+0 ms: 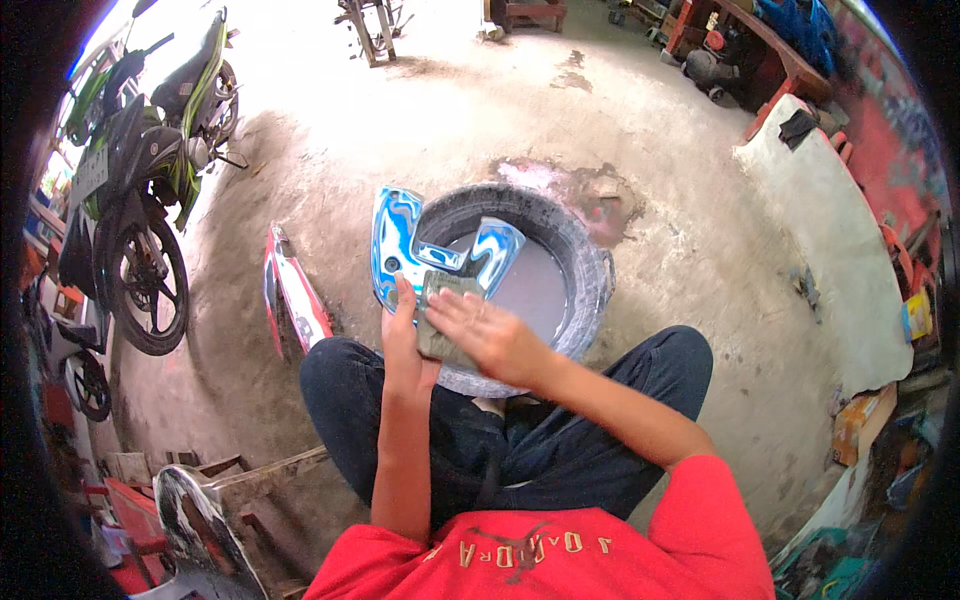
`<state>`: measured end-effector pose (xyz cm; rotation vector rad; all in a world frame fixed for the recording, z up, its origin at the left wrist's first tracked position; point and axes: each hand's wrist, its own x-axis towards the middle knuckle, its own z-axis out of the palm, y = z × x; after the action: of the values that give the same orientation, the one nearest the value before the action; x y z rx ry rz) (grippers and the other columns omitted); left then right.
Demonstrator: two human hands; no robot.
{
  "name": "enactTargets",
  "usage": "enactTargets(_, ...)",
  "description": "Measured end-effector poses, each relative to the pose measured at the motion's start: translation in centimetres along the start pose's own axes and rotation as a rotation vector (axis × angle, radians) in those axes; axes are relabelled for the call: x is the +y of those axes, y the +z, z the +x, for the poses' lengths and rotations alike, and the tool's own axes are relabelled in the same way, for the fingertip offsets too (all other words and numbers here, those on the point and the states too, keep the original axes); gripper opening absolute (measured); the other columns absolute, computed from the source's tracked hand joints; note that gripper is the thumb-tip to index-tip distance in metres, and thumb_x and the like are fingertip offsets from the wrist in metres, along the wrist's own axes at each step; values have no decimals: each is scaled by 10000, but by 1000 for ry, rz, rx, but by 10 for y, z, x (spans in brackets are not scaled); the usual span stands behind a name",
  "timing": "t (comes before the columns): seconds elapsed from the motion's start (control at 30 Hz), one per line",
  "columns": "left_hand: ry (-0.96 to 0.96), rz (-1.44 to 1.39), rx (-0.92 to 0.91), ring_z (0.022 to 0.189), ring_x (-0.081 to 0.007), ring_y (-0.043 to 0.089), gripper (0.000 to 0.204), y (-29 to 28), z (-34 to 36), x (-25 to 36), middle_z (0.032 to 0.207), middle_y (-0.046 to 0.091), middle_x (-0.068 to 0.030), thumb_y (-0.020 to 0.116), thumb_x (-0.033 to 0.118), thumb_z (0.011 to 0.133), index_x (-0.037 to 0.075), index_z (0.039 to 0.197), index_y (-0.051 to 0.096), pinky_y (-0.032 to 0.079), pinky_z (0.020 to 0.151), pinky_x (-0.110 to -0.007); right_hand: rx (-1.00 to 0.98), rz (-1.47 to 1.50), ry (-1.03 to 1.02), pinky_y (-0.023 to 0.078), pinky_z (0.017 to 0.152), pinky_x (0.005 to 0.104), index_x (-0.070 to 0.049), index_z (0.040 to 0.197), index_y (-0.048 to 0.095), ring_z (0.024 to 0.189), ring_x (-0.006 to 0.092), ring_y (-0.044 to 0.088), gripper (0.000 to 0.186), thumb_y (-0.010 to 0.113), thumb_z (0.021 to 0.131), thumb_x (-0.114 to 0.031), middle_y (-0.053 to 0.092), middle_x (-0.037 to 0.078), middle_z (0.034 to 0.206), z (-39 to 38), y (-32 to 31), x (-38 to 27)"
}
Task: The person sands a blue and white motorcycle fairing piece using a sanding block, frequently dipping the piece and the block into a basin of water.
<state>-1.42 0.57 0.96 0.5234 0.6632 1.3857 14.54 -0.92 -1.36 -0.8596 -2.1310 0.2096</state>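
Note:
My left hand (405,350) grips a glossy blue, white and silver plastic panel (395,235) with a deep cut-out, its fingers partly hidden behind it and the thumb up along the front. My right hand (490,335) presses its extended fingers together on a worn grey-green sheet or pad (443,345), which lies against the panel's lower part. Both hands are over the near-left side of a round dark tub (590,300) holding cloudy grey liquid (540,290), between my bent knees.
Parked motorbikes (150,230) line the left, with a red-and-white panel (298,285) on the floor beside the tub. A wooden bench (790,75) with machinery stands back right, beside a low white ledge (830,240). A cardboard box (860,425) and a battered board (190,510) sit nearer me.

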Motion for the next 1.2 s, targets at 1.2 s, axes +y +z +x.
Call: enactTargets(1.2,-6,-102,89,1240,-276,599,454,-15,13,-4,1350,586,-122,545,293,1064,66,1436,418,540,990,-483,146,263,731,511,976,391,-19,1271,635,1110,300,678,313,574,1003,-169,711,173,1174,37,-31,71)
